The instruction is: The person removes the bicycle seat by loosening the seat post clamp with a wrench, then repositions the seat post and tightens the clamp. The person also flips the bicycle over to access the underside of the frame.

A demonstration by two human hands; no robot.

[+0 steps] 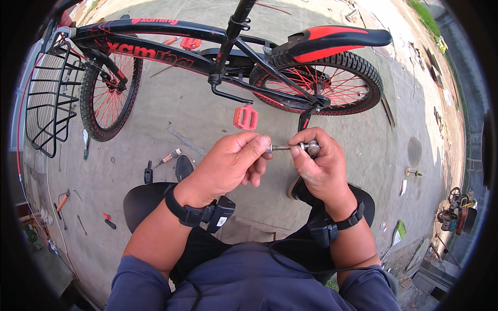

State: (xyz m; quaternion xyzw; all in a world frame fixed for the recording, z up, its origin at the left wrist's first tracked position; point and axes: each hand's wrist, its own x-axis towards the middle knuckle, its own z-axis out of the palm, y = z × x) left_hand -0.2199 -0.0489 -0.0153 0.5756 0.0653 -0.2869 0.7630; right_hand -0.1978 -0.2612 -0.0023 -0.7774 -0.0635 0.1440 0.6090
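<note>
A broad grey floor (132, 171) spreads beneath everything, and on its far side stands a black metal bicycle with red markings (221, 60), its front end toward the left. Its rear wheel, with a black knobbly tyre and red spokes (319, 83), sits at the right, under a long curved black-and-red mudguard (340, 41); the front wheel, likewise black-tyred and red-spoked (110, 98), is at the left, beside a black wire basket (52, 98). A narrow flat grey strip (187, 141) lies on the floor beyond the left forearm

The left hand (236, 158) is bent with thumb and forefinger pinched together, its other fingers curled loosely below. The right hand (322, 166) is also closed in a grasp, thumb and fingers drawn in. Just beyond the left hand shows a red openwork pedal (245, 117). Off to the left lie an orange-handled tool (62, 200) and, nearer the left forearm, a tool with a pale and red handle and a thin shaft (172, 154)

Smallest is a slender grey metal rod with a rounded silver end (281, 147), held roughly level between both hands: the left hand grips its left end, the right hand its rounded right end
</note>
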